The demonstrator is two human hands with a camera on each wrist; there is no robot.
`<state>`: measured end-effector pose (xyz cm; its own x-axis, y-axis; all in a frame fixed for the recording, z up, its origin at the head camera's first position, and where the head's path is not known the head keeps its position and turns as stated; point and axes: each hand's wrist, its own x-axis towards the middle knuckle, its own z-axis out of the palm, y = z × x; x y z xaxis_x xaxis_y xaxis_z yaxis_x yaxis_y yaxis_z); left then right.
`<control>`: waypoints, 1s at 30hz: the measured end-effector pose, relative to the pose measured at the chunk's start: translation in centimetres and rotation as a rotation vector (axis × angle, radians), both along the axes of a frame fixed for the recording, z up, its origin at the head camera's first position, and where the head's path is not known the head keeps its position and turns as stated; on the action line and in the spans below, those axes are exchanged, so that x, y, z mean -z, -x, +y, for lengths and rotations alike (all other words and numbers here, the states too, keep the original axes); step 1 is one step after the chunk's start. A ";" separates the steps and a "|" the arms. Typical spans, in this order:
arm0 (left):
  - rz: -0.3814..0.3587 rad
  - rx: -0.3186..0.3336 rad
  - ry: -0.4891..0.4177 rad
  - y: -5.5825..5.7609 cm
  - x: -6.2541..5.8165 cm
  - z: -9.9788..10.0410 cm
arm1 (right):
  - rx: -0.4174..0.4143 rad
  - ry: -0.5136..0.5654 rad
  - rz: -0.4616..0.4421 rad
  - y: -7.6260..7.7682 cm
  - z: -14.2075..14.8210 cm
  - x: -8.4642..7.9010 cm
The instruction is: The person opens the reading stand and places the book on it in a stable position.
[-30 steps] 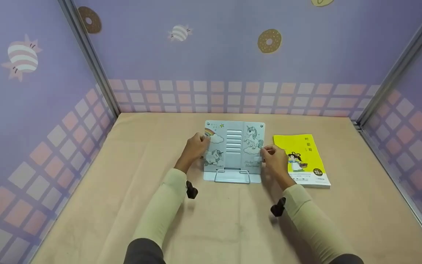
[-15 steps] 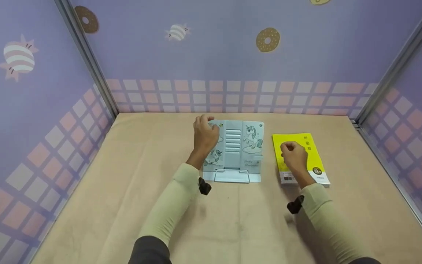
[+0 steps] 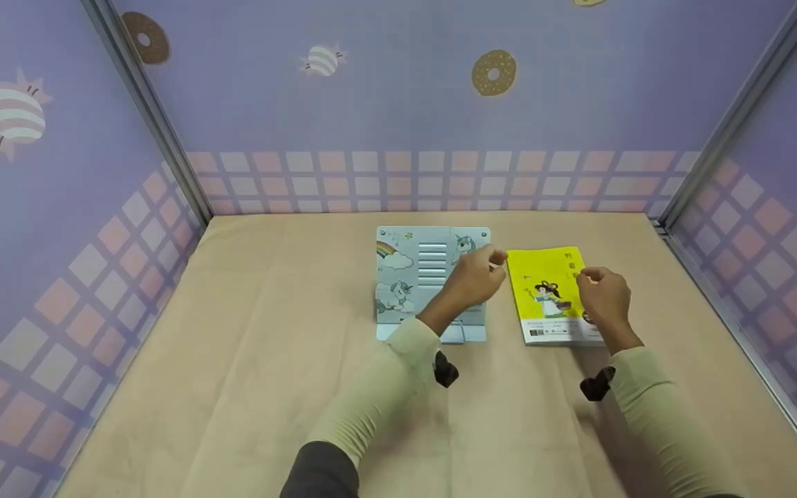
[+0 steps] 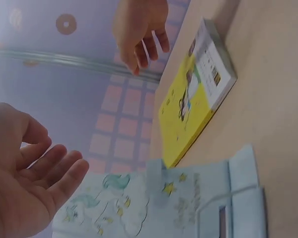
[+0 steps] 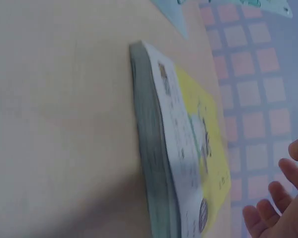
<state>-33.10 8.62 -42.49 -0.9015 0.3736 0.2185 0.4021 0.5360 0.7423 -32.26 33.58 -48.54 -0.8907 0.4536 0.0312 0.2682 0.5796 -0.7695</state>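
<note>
A pale blue metal book stand [image 3: 398, 259] printed with unicorns and a rainbow stands upright, its wire page holder at the bottom front. To its right a yellow paperback book [image 3: 533, 266] with a white lower band lies flat, cover up. My left hand [image 3: 471, 277] passes in front of the stand's right side, fingertips near the book's upper left corner. Loosely bent, its fingers hold nothing in the left wrist view. Over the book's right edge is my right hand [image 3: 606, 297]; the right wrist view shows its relaxed fingers [image 5: 280, 198] apart from the cover.
A beige cloth [image 3: 288, 387] covers the table. Purple panels with a pink and white check border [image 3: 333, 183] enclose the back and both sides. Metal posts [image 3: 156, 131] rise at the corners.
Both hands have let go of the stand's sides. The left hand has crossed rightward in front of it, and the right hand has moved right over the book. Stand and book stay put.
</note>
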 end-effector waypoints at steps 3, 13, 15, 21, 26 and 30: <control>-0.131 0.020 0.041 -0.6 1.3 2.2 | -0.004 -0.033 -0.054 0.0 1.1 0.4; -0.509 -0.073 0.072 -1.2 5.3 6.3 | -0.096 -0.116 -0.357 0.1 2.8 1.0; -0.561 -0.090 0.028 -0.9 5.8 6.6 | -0.102 -0.102 -0.394 0.0 3.0 1.0; -0.758 -0.112 -0.099 -0.1 6.9 6.8 | -0.076 -0.067 -0.469 0.0 3.1 1.4; -0.917 -0.207 -0.334 0.3 7.5 7.0 | -0.040 -0.028 -0.495 0.1 3.0 1.8; -0.940 -0.305 -0.459 0.3 7.7 7.4 | -0.018 0.017 -0.473 0.0 3.3 2.1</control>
